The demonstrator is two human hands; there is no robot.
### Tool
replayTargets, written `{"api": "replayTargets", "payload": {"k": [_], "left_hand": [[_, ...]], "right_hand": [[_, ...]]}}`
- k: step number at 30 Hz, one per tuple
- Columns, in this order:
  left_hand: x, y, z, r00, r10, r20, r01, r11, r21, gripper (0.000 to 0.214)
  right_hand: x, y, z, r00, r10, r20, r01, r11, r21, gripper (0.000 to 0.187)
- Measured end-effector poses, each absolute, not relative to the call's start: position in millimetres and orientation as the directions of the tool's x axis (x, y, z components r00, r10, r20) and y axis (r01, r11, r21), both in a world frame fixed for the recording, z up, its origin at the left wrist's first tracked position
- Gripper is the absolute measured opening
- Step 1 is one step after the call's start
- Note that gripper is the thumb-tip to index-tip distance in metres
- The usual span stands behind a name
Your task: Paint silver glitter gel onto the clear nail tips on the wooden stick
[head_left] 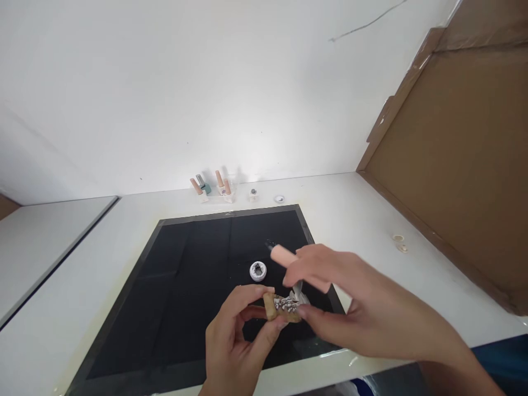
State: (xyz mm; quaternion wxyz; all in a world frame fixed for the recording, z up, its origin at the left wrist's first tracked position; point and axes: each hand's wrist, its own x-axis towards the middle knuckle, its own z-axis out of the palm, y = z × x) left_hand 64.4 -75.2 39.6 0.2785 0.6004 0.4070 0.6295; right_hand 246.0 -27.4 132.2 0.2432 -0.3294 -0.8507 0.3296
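My left hand pinches a small tan piece studded with tiny silver beads, thumb and fingers closed on it over the black mat. My right hand is closed round a peach-handled tool, its handle pointing up and left, its tip down at the beaded end of the piece. A small white round pot with dark contents sits on the mat just behind my hands.
Several small bottles in a clear holder stand by the wall, with two tiny pots beside them. A brown cardboard panel leans at the right. Two small rings lie on the white table.
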Motion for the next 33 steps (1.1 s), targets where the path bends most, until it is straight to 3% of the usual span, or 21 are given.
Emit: {"api": "replayTargets", "payload": {"k": [4, 13, 18, 21, 33], "left_hand": [[57.3, -72.1, 44.3, -0.051, 0.948, 0.315, 0.124, -0.307, 0.944, 0.028], [45.3, -72.7, 25.8, -0.031, 0.999, -0.032, -0.131, 0.028, 0.991, 0.018], [38.7, -75.8, 17.2, 0.029, 0.974, -0.223, -0.209, 0.224, 0.952, 0.019], [36.4, -76.0, 14.0, 0.064, 0.955, -0.289, -0.205, 0.296, 0.933, 0.021], [30.0, -44.1, 39.9, 0.213, 0.911, -0.354, -0.102, 0.381, 0.919, 0.018]], "right_hand": [[254.3, -16.1, 130.8, -0.578, 0.768, 0.274, 0.310, 0.517, -0.798, 0.026], [252.8, 9.4, 107.5, -0.527, 0.818, 0.230, 0.263, 0.414, -0.871, 0.018], [256.8, 36.9, 74.2, -0.411, 0.865, 0.289, 0.436, 0.464, -0.771, 0.017], [256.2, 52.5, 42.9, -0.509, 0.826, 0.243, 0.560, 0.533, -0.634, 0.023], [233.9, 68.9, 9.7, -0.726, 0.668, 0.165, 0.522, 0.691, -0.500, 0.029]]}}
